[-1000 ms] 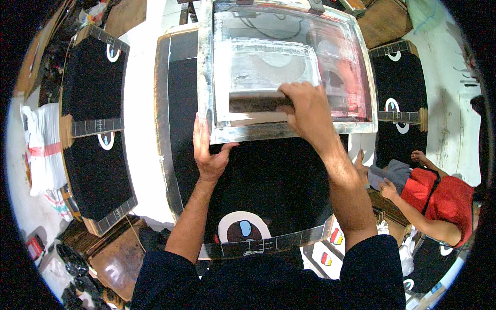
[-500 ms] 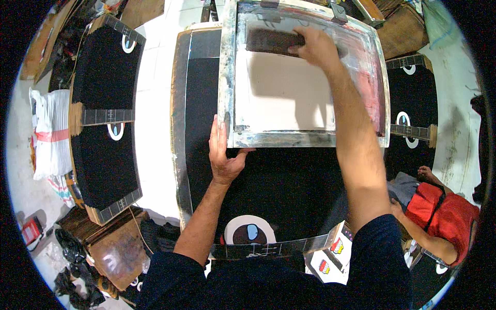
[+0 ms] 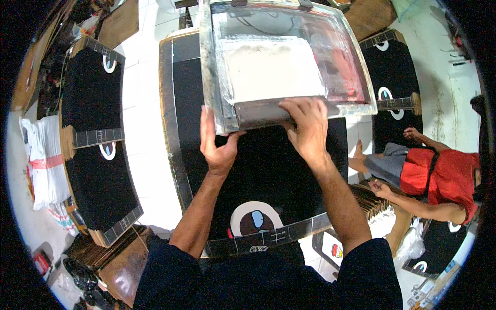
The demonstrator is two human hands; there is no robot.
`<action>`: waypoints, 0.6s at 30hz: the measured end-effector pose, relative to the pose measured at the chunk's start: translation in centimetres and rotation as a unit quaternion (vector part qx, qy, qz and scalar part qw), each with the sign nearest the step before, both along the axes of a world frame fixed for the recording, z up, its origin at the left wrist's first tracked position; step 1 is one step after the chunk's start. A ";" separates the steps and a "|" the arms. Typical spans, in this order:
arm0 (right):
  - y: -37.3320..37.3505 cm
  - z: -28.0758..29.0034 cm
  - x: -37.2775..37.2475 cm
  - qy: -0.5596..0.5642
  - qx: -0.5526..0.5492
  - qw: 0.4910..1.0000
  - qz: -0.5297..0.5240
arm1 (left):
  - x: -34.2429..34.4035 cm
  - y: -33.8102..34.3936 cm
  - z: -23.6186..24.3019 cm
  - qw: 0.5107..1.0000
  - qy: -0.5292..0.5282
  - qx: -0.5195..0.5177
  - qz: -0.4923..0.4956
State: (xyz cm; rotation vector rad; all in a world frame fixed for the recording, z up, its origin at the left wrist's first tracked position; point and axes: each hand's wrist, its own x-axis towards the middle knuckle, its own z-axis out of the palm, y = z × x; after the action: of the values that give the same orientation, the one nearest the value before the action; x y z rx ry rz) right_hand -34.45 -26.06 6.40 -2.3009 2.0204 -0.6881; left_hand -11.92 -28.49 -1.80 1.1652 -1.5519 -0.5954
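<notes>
A screen-printing frame (image 3: 207, 67) with a see-through mesh lies over the far part of a black cloth-covered board (image 3: 274, 173). My left hand (image 3: 218, 150) holds its near left corner, fingers along the outer side and thumb at the near edge. With my right hand (image 3: 309, 126) I grip a dark, wide squeegee (image 3: 258, 113) that lies across the near end of the mesh. A pale rectangular patch (image 3: 274, 67) of the mesh shows beyond the squeegee. Closer to me, a printed white ring with a blue oval (image 3: 257, 219) marks the black cloth.
More printed black boards stand at the left (image 3: 95, 82) and the right (image 3: 391, 67). A person in a red top (image 3: 439, 175) sits at the right. White folded cloth (image 3: 46, 175) is stacked at far left, and cardboard sheets (image 3: 121, 266) lie lower left.
My right hand has drawn the squeegee from the far end of the mesh to its near end. My left hand stays at the frame's corner. The seated person comes further into view.
</notes>
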 end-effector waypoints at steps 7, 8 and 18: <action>-10.1 14.2 -2.9 0.138 -0.308 0.941 0.010 | -2.2 -5.9 14.7 0.986 0.136 -0.098 0.011; -11.3 16.4 -3.3 0.157 -0.232 0.958 -0.056 | -1.1 -7.6 15.4 0.983 0.154 -0.099 -0.020; -21.1 30.4 -3.0 0.045 -0.125 0.990 -0.052 | 28.4 8.9 -17.1 0.836 -0.251 0.445 0.200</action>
State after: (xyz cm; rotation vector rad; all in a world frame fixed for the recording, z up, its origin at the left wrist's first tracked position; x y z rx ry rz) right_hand -37.45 -47.17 36.83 -2.4111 2.2236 -0.9070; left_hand 16.49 -19.56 -18.94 2.4517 -1.3720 -0.7907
